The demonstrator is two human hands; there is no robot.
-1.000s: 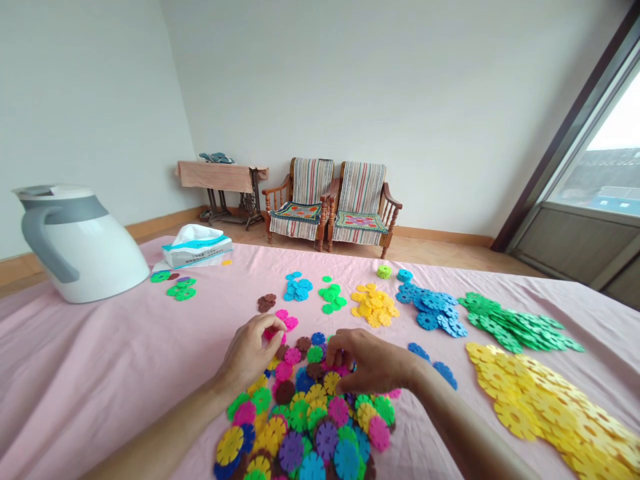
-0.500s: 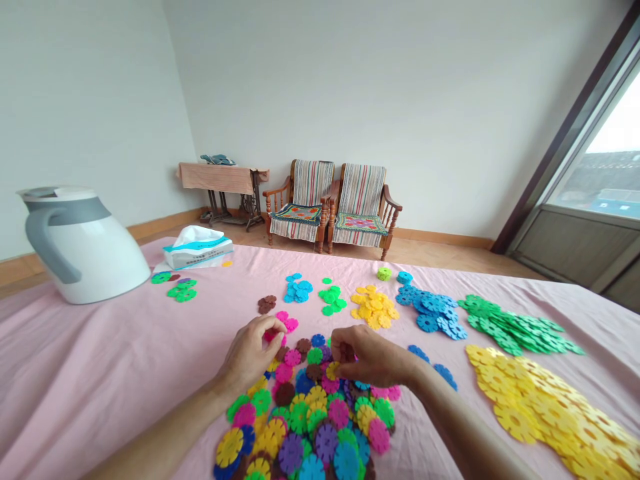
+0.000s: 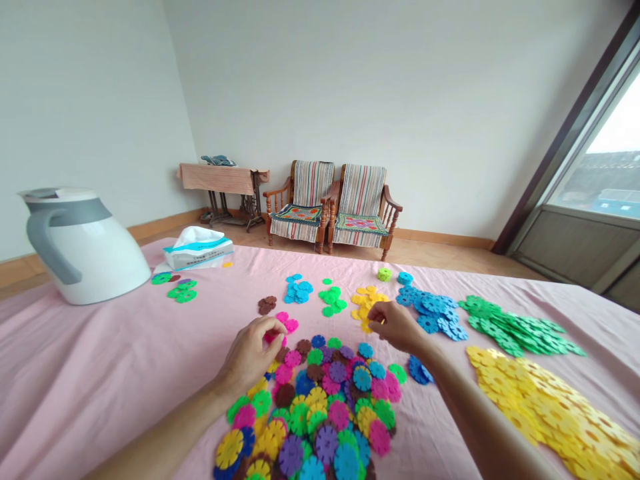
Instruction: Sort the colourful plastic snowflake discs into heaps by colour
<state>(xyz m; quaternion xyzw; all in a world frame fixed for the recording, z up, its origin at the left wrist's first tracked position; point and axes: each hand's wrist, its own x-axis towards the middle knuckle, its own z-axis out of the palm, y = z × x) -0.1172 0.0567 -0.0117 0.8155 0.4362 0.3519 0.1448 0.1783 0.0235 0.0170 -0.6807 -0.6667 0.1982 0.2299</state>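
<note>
Your curled right hand [image 3: 399,325] is at the near-right edge of the small yellow notched-plastic-disc pile [image 3: 364,301]; your curled left hand [image 3: 251,348] is farther, leftward. I can't tell whether either grips anything.

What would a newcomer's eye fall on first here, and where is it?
A mixed heap of bright discs draws the eye first, spread over the pink cloth at bottom centre. Next come the white-and-grey jug at far left and the large yellow pile at lower right.
</note>
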